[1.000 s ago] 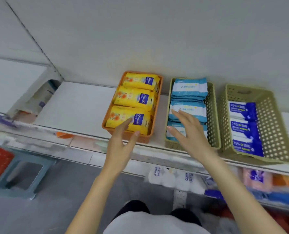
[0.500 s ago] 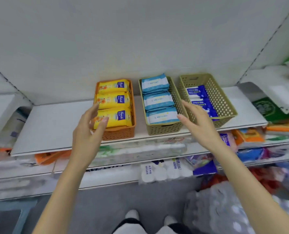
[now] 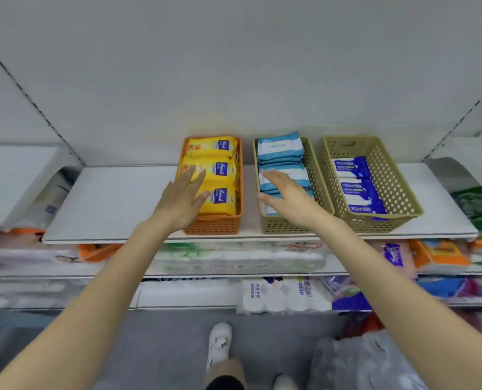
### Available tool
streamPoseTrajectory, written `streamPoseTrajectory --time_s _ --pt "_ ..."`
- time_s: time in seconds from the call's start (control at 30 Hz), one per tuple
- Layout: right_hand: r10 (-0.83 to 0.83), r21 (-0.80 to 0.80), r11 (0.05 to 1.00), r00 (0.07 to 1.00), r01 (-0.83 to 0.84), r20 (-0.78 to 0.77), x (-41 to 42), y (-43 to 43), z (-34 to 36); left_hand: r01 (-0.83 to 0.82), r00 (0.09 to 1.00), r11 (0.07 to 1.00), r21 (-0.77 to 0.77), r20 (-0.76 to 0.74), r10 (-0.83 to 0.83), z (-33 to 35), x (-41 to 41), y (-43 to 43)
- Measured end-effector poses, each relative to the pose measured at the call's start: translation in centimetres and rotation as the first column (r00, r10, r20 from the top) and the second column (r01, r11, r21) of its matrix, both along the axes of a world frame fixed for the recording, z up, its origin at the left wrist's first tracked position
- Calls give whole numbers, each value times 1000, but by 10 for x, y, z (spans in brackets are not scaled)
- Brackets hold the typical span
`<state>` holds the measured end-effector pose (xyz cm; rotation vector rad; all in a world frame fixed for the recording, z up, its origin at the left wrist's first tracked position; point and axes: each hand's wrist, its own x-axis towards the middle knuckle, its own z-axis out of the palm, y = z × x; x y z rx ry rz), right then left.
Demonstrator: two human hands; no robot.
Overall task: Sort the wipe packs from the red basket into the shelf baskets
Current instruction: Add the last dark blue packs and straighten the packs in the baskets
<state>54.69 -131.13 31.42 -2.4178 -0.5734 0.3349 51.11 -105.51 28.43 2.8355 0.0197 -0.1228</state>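
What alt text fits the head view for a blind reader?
The left hand and right hand, both empty, reach over a shelf: the left above yellow wipe packs in an orange basket, the right above light blue packs in a tan basket. A second tan basket further right holds dark blue packs.

- White shelf board (image 3: 116,204), reaching well left of the left hand (image 3: 182,202).
- Orange basket (image 3: 214,226) at the left hand.
- Olive basket (image 3: 284,225) at the right hand (image 3: 287,197).
- Second olive basket (image 3: 391,187) just right of it.

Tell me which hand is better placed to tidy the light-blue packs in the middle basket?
Probably the right hand: it hovers over the light-blue packs in the middle basket; the left hand is over the orange basket.
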Motion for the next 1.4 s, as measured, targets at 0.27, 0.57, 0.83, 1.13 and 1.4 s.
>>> streamPoseTrajectory --time_s 0.27,0.57,0.83,1.13,1.4 --pt "189 -227 954 980 -197 -57 62 96 -39 305 951 909 285 -150 -272 -29 56 66" --pt "280 -457 855 960 -246 5 75 105 -60 427 904 835 346 -200 -379 -38 83 77" --pt "-2 -236 972 999 13 47 94 80 -56 402 911 914 64 -127 -392 -8 162 72" --pt "-175 -233 962 978 144 -117 115 -7 -64 347 938 930 125 -26 -346 -58 168 44" --pt "-39 -340 940 997 13 -70 114 -18 -87 314 947 937 155 17 -321 -56 168 45"
